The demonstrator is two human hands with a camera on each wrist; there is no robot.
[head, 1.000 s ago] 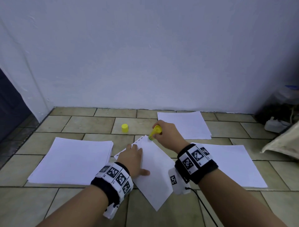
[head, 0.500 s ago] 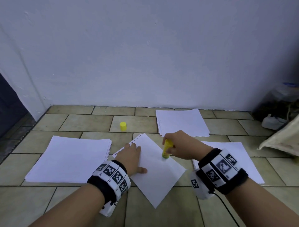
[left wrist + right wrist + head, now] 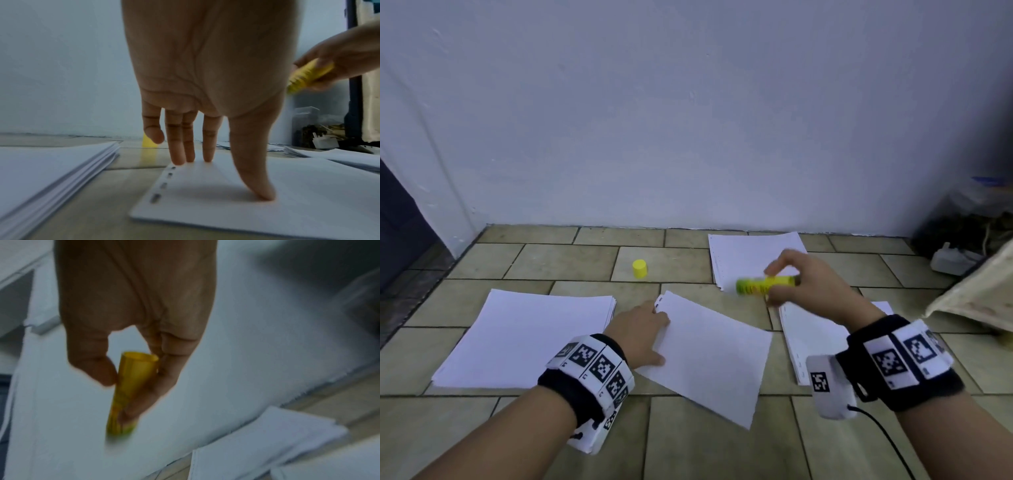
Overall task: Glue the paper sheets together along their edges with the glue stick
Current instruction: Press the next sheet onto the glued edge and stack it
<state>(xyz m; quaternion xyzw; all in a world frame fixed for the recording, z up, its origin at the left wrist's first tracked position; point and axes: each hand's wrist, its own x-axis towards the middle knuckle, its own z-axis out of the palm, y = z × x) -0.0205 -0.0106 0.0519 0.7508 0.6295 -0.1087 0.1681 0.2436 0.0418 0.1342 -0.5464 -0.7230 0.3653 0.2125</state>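
- My left hand (image 3: 643,330), fingers flat, presses the sheet (image 3: 717,356) on the floor.
- My right hand (image 3: 813,286) pinches the glue stick (image 3: 765,285), lifted sideways above the sheet's far side.
- Cap (image 3: 640,268) beyond my left hand.

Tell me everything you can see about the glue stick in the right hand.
The glue stick is a slim yellow tube, plastic by its look, with green print near one end. Its yellow cap is off, standing on the floor tiles. The right hand pinches it between thumb and fingers, holding it roughly level in the air, apart from every sheet. Motion blur hides the glue tip.
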